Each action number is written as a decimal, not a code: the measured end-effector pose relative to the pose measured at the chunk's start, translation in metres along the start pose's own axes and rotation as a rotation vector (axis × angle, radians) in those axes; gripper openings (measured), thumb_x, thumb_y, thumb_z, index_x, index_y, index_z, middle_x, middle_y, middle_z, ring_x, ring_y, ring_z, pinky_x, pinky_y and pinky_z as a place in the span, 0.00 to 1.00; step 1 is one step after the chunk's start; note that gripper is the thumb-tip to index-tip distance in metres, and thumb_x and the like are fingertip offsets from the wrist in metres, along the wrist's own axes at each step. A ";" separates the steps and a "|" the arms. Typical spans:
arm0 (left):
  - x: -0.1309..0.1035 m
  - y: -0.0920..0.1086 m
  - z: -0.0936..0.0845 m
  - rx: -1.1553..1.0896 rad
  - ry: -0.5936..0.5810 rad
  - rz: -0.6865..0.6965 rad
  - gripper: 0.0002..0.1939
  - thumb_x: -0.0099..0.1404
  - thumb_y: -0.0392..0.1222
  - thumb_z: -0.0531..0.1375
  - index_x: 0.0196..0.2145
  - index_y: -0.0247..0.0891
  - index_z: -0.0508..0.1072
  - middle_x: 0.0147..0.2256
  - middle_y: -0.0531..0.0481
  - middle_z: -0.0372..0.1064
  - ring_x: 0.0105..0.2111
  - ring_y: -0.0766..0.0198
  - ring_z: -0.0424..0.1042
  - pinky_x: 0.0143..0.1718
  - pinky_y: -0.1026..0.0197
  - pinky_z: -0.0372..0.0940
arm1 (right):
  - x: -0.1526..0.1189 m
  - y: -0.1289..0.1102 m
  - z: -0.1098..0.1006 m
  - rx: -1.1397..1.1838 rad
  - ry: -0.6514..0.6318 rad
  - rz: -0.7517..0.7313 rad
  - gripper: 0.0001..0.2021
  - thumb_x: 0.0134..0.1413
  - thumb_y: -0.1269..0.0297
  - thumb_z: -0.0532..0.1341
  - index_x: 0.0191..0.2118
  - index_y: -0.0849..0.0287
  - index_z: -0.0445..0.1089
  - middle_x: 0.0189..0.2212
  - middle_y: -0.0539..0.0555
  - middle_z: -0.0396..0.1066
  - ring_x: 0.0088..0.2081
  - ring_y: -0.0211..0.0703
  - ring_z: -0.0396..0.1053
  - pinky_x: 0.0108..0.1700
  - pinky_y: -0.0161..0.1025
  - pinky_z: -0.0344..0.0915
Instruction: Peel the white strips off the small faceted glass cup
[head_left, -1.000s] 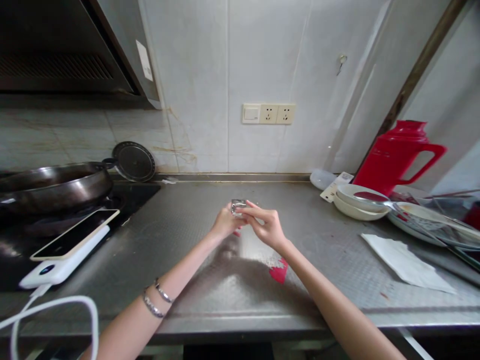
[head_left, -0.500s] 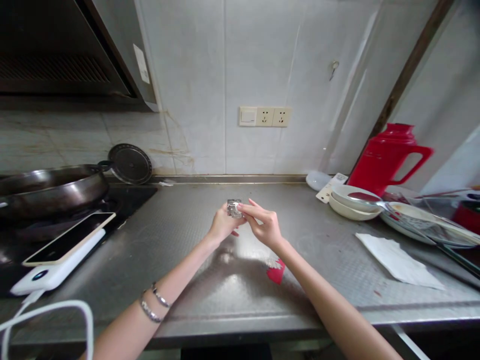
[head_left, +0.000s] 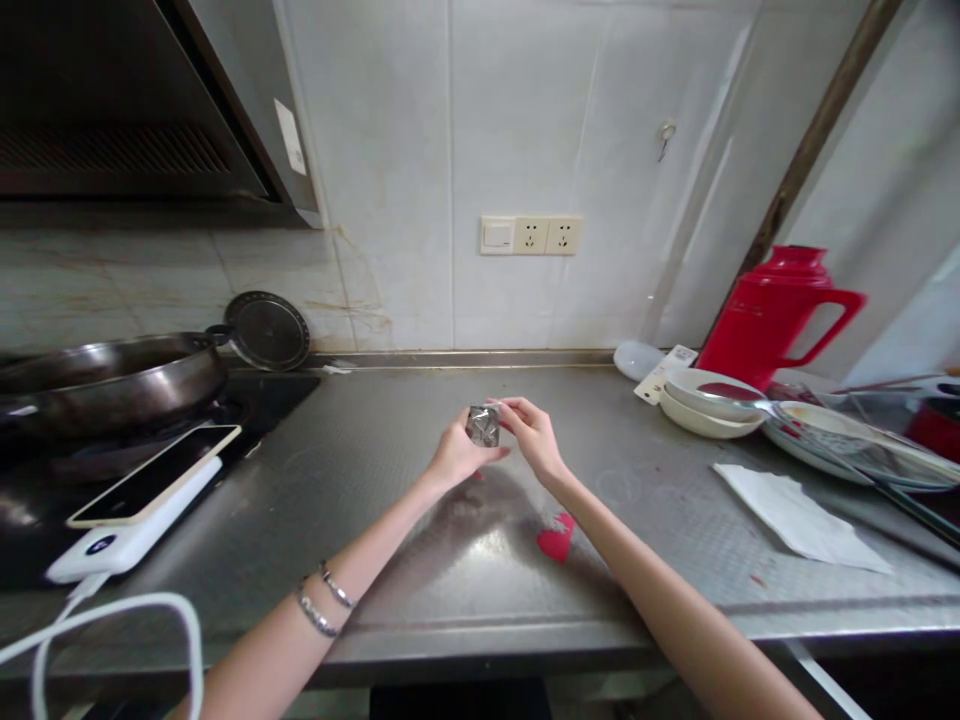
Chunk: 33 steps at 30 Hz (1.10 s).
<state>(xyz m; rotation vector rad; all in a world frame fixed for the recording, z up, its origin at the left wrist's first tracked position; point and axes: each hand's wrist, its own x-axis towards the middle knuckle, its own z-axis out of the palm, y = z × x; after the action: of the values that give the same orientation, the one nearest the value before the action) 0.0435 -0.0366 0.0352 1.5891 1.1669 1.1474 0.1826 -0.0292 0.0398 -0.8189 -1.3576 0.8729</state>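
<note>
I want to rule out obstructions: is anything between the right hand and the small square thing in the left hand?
Nothing visible is: the right hand has its fingertips at the upper right edge of the small square thing in the left hand. The red patch is nearer the person.

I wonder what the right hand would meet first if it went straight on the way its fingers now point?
Probably the small shiny square object held in the left hand; the right hand looks at or near its edge, though depth is unclear here.
</note>
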 end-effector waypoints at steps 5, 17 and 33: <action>0.004 0.000 -0.004 -0.017 -0.014 -0.042 0.32 0.48 0.43 0.70 0.50 0.38 0.67 0.33 0.50 0.72 0.24 0.68 0.69 0.15 0.71 0.63 | -0.007 -0.007 0.001 0.081 -0.221 0.082 0.22 0.46 0.60 0.65 0.50 0.54 0.68 0.48 0.56 0.73 0.46 0.47 0.72 0.43 0.42 0.71; 0.003 -0.001 -0.008 -0.051 -0.014 -0.010 0.54 0.42 0.38 0.72 0.63 0.38 0.51 0.42 0.43 0.73 0.32 0.63 0.74 0.30 0.64 0.70 | -0.006 -0.001 0.002 0.121 -0.164 0.170 0.29 0.41 0.64 0.68 0.53 0.53 0.65 0.47 0.56 0.73 0.44 0.49 0.74 0.39 0.41 0.74; 0.010 -0.013 -0.023 0.039 -0.223 0.346 0.56 0.45 0.42 0.72 0.64 0.40 0.45 0.56 0.36 0.61 0.52 0.52 0.68 0.54 0.51 0.61 | -0.005 -0.016 0.001 0.088 -0.140 0.351 0.21 0.49 0.48 0.63 0.41 0.60 0.72 0.33 0.55 0.76 0.28 0.41 0.74 0.23 0.34 0.71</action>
<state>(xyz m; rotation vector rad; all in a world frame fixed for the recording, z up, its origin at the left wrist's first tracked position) 0.0200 -0.0222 0.0302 1.9458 0.7932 1.1291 0.1821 -0.0408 0.0514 -0.9575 -1.3056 1.2748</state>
